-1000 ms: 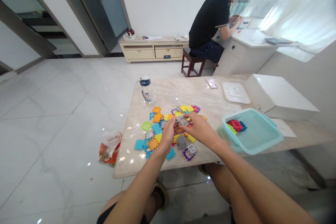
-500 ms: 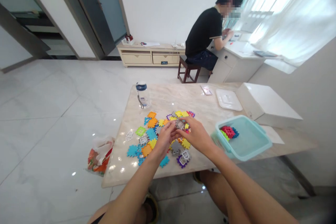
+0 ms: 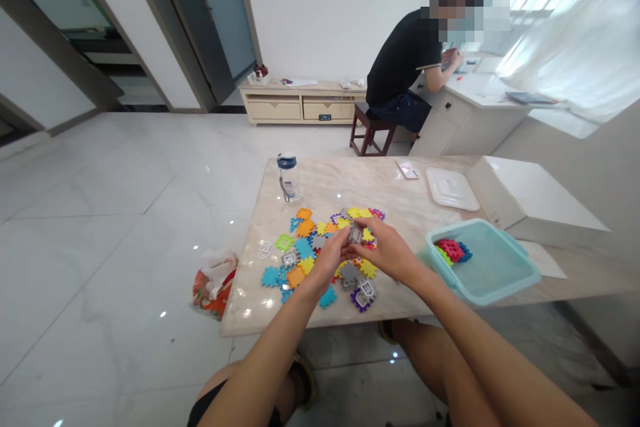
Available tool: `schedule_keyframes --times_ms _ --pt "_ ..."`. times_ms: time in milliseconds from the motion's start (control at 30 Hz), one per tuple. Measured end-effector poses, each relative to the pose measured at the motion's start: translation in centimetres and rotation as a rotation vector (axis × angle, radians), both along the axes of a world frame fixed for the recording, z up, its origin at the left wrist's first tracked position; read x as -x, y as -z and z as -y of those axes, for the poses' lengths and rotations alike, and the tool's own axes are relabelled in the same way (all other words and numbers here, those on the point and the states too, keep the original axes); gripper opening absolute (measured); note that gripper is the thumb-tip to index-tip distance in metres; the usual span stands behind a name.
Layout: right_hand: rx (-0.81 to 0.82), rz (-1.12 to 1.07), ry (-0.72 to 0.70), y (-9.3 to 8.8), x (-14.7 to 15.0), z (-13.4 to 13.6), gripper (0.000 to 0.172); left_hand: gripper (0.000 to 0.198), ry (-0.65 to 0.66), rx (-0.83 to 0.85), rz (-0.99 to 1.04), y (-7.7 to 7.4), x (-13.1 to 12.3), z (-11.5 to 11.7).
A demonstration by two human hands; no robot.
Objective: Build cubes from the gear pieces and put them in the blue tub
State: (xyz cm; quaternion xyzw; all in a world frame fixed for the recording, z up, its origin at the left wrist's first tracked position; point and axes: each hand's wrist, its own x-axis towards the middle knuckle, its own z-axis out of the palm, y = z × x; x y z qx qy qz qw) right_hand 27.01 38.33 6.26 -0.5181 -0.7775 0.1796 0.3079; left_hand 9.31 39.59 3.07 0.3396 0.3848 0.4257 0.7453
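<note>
A small grey building tile [image 3: 355, 234] with a lattice face is held between my hands above the table. My left hand [image 3: 330, 255] grips its left side, fingers closed. Thumb and fingers of my right hand [image 3: 387, 248] pinch it from the right. Beneath and around them lie many toothed plastic tiles, among them a blue tile [image 3: 304, 248], an orange tile [image 3: 296, 277], a green tile [image 3: 285, 242] and a grey tile [image 3: 349, 273]. Near the front, a purple tile [image 3: 361, 300] carries white lattice inserts. My hands cover part of the pile.
On the right stands a teal bin [image 3: 495, 280] with red, green and blue pieces inside. Behind it are a white lid [image 3: 453, 189] and a white box [image 3: 540, 197]. A water bottle [image 3: 289, 178] and a phone [image 3: 407, 169] stand farther back. Another person [image 3: 405, 60] sits at a desk.
The view has swung slightly left, so the scene sits farther right. Both hands still hold the grey tile, in nearly the same pose over the pile.
</note>
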Motion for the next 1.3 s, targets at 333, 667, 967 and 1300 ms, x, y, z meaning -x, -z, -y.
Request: schedule_keyframes --times_ms 333,667,967,1300 --pt "0.024 0.169 -0.005 0.3 0.4 -0.1 0.056 0.036 -0.038 -0.043 -0.152 0.0 0.3 0.0" --pt "0.045 0.252 0.0 -0.3 1.0 0.3 0.051 0.037 -0.09 -0.083 -0.237 -0.5 0.6 0.1" --pt "0.313 0.323 0.089 -0.9 -1.9 -1.2 0.03 0.032 -0.141 -0.06 -0.279 -0.6 0.5 -0.2" --pt "0.645 0.618 0.421 0.8 -8.1 5.4 0.038 0.037 -0.146 -0.005 -0.217 -0.7 0.2 -0.8"
